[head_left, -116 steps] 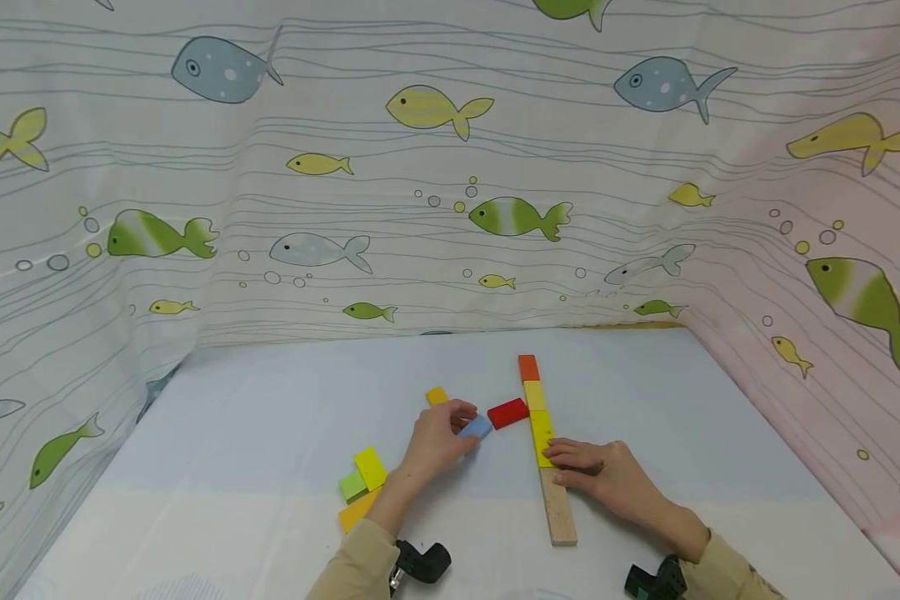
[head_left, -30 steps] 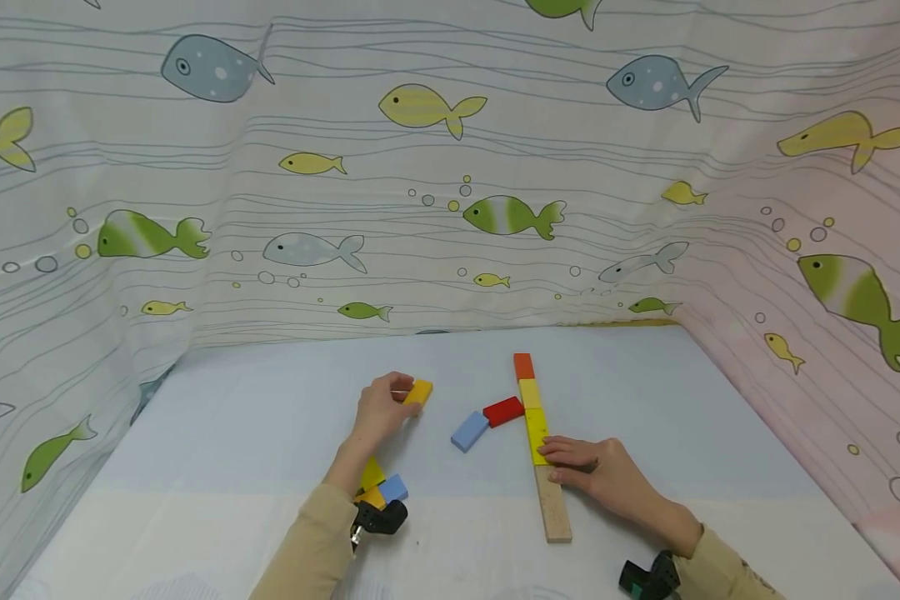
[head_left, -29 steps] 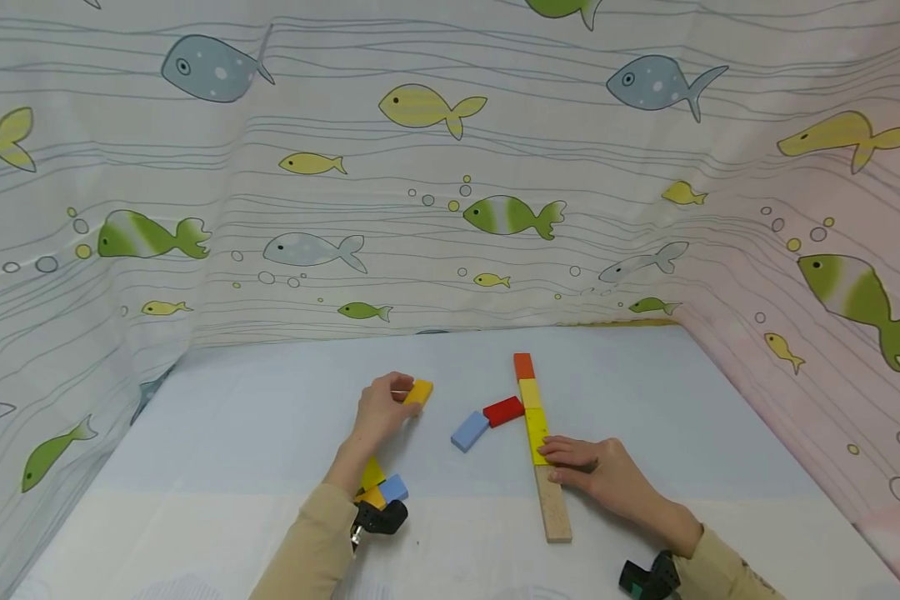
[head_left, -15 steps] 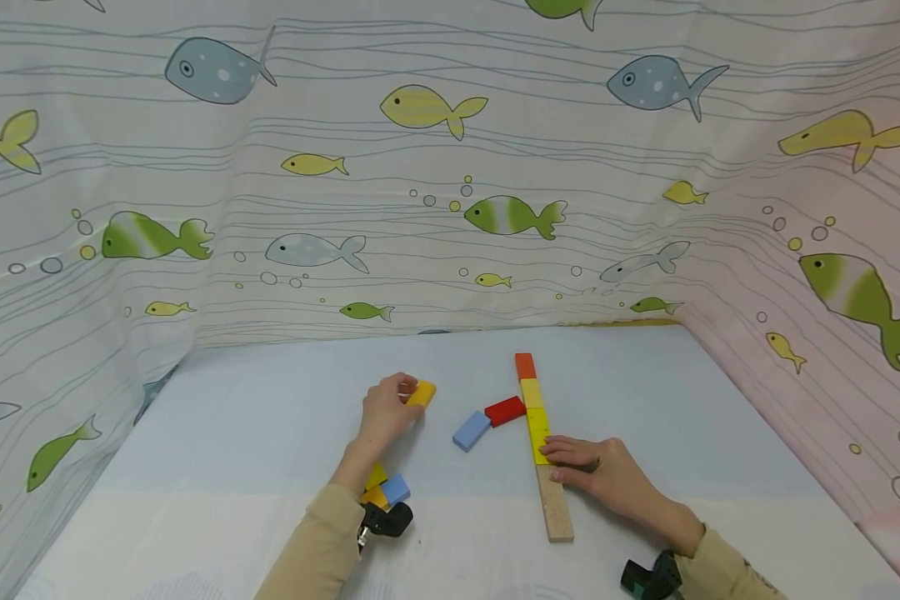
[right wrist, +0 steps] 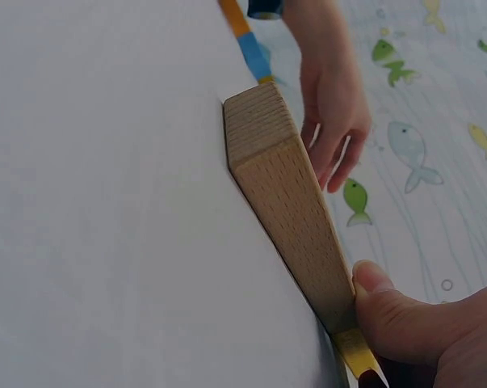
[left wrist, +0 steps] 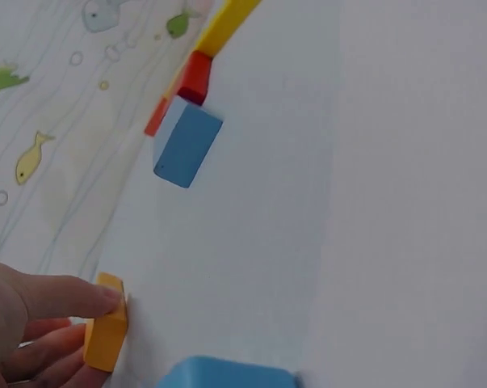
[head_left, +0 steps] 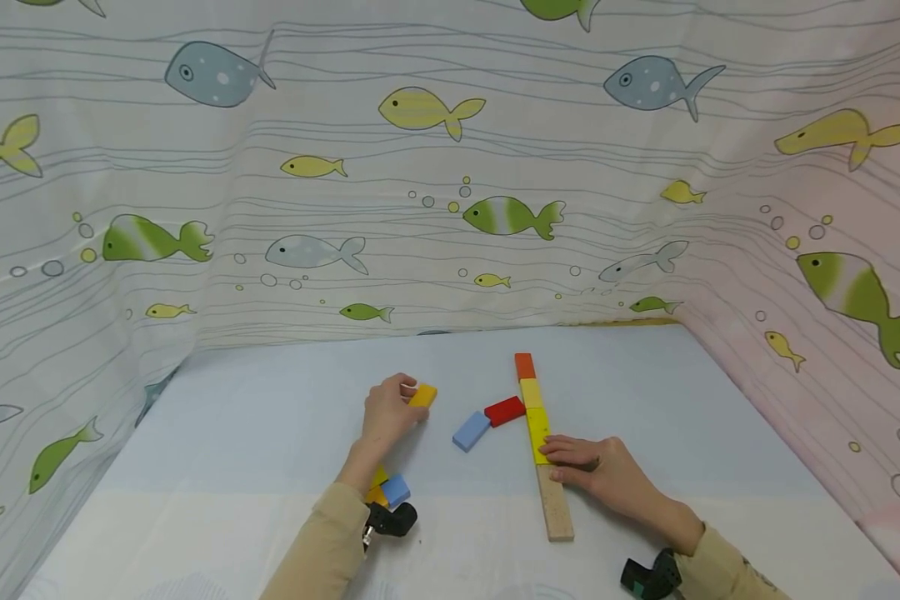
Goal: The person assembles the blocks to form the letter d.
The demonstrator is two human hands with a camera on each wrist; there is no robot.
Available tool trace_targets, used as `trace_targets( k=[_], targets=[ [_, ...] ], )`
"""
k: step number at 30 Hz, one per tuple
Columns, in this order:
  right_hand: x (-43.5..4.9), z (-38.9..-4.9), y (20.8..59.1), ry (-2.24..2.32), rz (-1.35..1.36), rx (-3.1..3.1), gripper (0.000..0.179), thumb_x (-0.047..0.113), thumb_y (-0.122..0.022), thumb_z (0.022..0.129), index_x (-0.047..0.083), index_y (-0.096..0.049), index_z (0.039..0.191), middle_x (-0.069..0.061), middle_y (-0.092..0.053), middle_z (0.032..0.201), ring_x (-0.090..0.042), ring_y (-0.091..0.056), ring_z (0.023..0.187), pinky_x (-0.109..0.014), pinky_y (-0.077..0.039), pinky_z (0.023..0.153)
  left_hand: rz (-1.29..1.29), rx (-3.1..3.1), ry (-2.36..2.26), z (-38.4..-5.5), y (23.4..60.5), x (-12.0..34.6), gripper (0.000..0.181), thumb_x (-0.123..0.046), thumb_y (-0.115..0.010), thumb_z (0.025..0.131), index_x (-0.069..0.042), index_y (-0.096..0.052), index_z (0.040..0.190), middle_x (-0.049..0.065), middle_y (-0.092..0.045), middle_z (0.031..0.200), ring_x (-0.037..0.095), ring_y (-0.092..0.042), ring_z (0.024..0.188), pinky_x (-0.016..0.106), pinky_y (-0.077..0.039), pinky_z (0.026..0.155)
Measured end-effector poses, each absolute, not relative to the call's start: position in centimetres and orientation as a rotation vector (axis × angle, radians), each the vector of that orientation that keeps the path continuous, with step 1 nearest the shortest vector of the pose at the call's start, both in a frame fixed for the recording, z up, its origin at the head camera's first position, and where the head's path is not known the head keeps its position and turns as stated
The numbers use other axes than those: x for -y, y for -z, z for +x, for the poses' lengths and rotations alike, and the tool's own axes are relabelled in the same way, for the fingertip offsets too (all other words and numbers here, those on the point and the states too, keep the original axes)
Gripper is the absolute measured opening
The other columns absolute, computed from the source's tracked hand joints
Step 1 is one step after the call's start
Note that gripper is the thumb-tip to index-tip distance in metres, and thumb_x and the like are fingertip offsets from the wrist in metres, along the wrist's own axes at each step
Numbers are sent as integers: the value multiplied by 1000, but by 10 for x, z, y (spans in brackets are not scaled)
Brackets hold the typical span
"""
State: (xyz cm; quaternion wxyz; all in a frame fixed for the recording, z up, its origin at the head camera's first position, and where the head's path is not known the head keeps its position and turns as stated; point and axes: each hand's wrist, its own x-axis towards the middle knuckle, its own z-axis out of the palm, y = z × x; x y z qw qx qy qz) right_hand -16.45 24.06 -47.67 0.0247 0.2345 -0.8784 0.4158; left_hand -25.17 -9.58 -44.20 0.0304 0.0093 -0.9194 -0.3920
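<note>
My left hand [head_left: 388, 412] pinches an orange-yellow block [head_left: 423, 396] low at the table, thumb on one side; in the left wrist view this block [left wrist: 107, 335] stands between thumb and fingers. My right hand [head_left: 603, 471] rests against a straight row of blocks, fingertips on a bright yellow block [head_left: 537, 427] and thumb by a plain wooden block [head_left: 556, 504]. The right wrist view shows the thumb touching the wooden block's [right wrist: 287, 218] side near its joint with yellow. Farther up the row lie a paler yellow block [head_left: 531, 393] and an orange-red block [head_left: 524, 365].
A red block [head_left: 505, 411] angles off the row, with a blue block [head_left: 471, 431] at its other end. Under my left forearm, partly hidden, sit another blue block [head_left: 397, 489] and yellow and orange ones. A fish-print curtain [head_left: 420, 208] borders the white table [head_left: 270, 400].
Since the earliest frame, my left hand has left the blue block by the red one and moved left to the orange-yellow block. It has barely moved in the last second. My right hand stays put.
</note>
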Motion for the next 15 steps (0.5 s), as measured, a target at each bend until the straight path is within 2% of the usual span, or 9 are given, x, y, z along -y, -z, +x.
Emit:
trace_targets(
  k=[9, 15],
  targets=[
    [-240, -164, 478, -1313, 717, 2724, 31, 34, -77, 86, 19, -77, 114, 9, -71, 120, -16, -63, 122, -18, -45, 101, 27, 2751, 1367, -248, 447, 104, 43, -8, -83, 78, 2, -67, 117, 15, -73, 109, 29, -70, 97, 42, -57, 91],
    [-239, -164, 475, -1318, 698, 2737, 31, 33, -77, 86, 19, -77, 114, 9, -71, 121, -16, -62, 123, -19, -45, 102, -2, 2744, 1418, -236, 447, 106, 41, -8, -82, 79, 0, -68, 116, 14, -74, 110, 29, -70, 100, 41, -57, 91]
  ],
)
